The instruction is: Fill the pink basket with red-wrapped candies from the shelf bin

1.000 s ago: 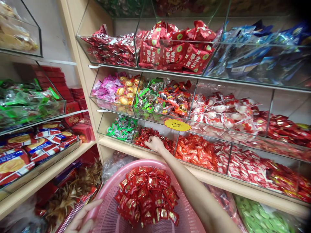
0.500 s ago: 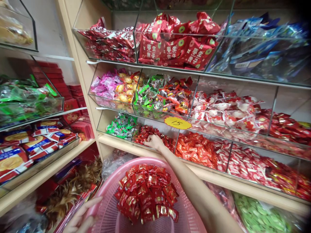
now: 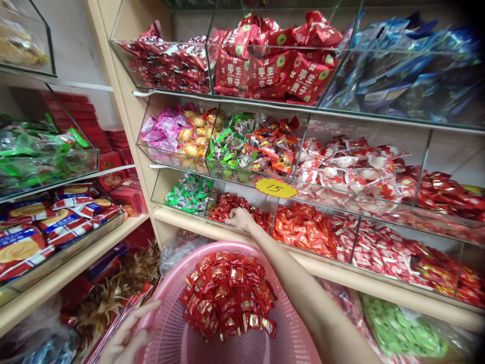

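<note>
My right hand point(image 3: 239, 218) reaches into a low clear bin of small red-wrapped candies point(image 3: 261, 217), fingers curled down among them. What the fingertips hold, if anything, is hidden. Below that arm is a pink plastic basket point(image 3: 168, 268) with perforated walls, holding a heap of red and gold wrapped candies point(image 3: 231, 293). At the basket's left rim, my left hand point(image 3: 131, 331) has its fingers stretched out and apart, the tips seeming to touch the rim.
Clear bins rise in tiers on a wooden shelf point(image 3: 197, 222). Orange-red packets point(image 3: 303, 227) lie right of my right hand, green-wrapped sweets point(image 3: 189, 194) left. A yellow price tag point(image 3: 276, 187) hangs above. Biscuit packs point(image 3: 60, 217) fill the left shelf; bagged green sweets point(image 3: 401, 326) lie low right.
The view has shifted slightly. My right hand stays in the same bin, its fingers still curled; my left hand stays by the basket rim.
</note>
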